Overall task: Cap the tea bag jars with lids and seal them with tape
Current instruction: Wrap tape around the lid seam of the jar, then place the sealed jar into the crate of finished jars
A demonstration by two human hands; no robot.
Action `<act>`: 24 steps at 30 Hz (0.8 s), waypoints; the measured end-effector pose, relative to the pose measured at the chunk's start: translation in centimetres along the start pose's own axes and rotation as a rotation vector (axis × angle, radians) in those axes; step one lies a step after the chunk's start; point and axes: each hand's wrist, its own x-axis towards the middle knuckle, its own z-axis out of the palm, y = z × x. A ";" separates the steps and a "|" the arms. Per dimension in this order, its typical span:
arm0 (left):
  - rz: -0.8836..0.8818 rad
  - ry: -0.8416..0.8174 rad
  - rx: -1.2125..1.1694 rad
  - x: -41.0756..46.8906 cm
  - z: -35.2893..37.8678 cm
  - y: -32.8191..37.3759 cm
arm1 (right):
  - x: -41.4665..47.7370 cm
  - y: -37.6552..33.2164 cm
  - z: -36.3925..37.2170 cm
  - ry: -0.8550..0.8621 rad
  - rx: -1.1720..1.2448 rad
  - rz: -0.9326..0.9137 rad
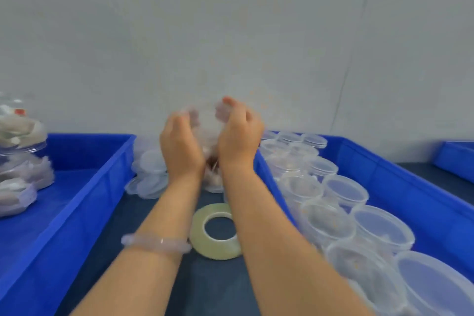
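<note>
A dark table (218, 290) is carrying a tape roll (215, 249) lying flat, a heap of clear lids (151, 169) beyond it, and blue bins standing left (51, 251), right (384, 161) and far right (456, 159).

Two hands (180, 146), one tape roll (198, 228), three blue bins (102, 161), over ten open jars (382, 223).

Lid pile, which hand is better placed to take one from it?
Probably the left. Both hands grip a jar, but the lid pile lies beside the left hand; the right hand would have to cross over.

Tape roll (216, 232) lies between two bins (77, 187) (400, 177).
</note>
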 end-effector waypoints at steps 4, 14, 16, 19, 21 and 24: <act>0.120 -0.109 0.039 -0.4 7.2 1.1 | 5.4 -4.1 -3.9 0.149 -0.135 -0.174; -0.211 -0.691 0.258 -3.4 19.4 -7.0 | 16.6 -1.2 -19.2 0.324 -0.726 -0.190; -0.206 -0.772 0.298 -3.7 20.9 -8.5 | 17.7 -0.1 -21.1 0.353 -0.786 -0.198; -0.175 -0.868 0.410 -3.8 22.9 -10.7 | 19.0 1.7 -23.0 0.337 -0.916 -0.170; -0.154 -0.914 0.523 -3.7 23.5 -12.5 | 19.7 2.9 -24.0 0.257 -0.996 -0.092; -0.103 -0.969 0.737 -3.8 23.4 -15.1 | 20.2 5.1 -25.3 0.119 -1.109 0.064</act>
